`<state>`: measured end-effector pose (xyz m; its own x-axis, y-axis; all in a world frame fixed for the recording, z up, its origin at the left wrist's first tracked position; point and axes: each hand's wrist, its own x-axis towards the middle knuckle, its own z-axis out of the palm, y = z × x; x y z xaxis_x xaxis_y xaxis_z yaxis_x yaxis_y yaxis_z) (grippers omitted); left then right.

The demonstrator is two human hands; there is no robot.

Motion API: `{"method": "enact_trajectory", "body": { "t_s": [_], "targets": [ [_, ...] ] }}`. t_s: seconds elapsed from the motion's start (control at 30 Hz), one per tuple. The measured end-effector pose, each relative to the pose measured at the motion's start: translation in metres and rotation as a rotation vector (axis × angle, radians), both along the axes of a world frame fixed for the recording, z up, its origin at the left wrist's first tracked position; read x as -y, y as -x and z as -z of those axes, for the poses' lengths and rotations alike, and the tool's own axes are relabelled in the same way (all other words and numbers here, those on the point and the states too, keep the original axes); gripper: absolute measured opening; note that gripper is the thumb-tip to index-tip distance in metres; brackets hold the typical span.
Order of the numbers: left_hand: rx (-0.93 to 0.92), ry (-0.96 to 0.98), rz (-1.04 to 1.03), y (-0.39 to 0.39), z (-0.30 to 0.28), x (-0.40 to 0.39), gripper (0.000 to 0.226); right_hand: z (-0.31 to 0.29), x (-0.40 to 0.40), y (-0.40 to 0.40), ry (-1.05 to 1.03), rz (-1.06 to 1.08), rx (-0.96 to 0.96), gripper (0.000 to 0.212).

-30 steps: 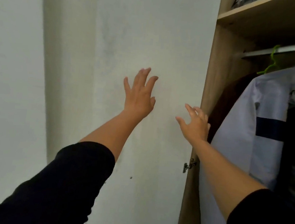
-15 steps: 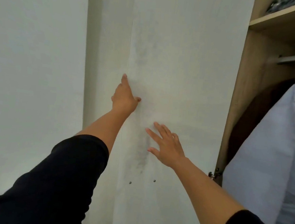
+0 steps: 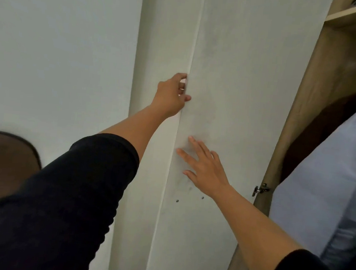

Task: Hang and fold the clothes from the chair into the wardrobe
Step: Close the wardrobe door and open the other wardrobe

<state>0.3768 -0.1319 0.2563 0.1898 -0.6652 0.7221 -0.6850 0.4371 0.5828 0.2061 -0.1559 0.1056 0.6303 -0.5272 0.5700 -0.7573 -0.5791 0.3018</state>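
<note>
A person's right hand [image 3: 207, 169] lies flat, fingers spread, on a white wardrobe door [image 3: 239, 97]. Beyond and left of those fingers, the left hand [image 3: 172, 96] curls its fingers around the door's free edge, gripping it. Right of both hands, a white garment [image 3: 317, 188] hangs inside the open wardrobe [image 3: 308, 91].

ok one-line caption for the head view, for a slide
Left hand hooks the edge of the white wardrobe door while the right hand lies flat on it.
</note>
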Motion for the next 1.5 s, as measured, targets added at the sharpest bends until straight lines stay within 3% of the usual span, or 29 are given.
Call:
{"method": "enact_trajectory", "body": {
  "t_s": [0.37,0.7,1.03,1.27,1.5],
  "targets": [
    [0.054,0.104,0.293,0.130,0.006,-0.121,0.056,0.017,-0.126,0.122,0.214,0.078,0.107,0.047],
    [0.225,0.164,0.472,0.263,0.009,-0.137,0.062,0.011,-0.205,0.245,0.328,0.502,-0.001,0.040],
    [0.638,0.169,0.497,0.367,0.026,-0.107,0.083,0.011,-0.211,0.306,0.216,0.998,-0.060,0.051],
    [0.643,0.166,0.547,0.413,0.042,-0.079,0.081,0.010,-0.196,0.311,0.129,1.276,-0.110,0.058],
    [0.526,0.248,0.535,0.413,0.048,-0.089,0.068,0.002,-0.231,0.311,0.080,1.316,-0.218,0.059]
  ]
}}
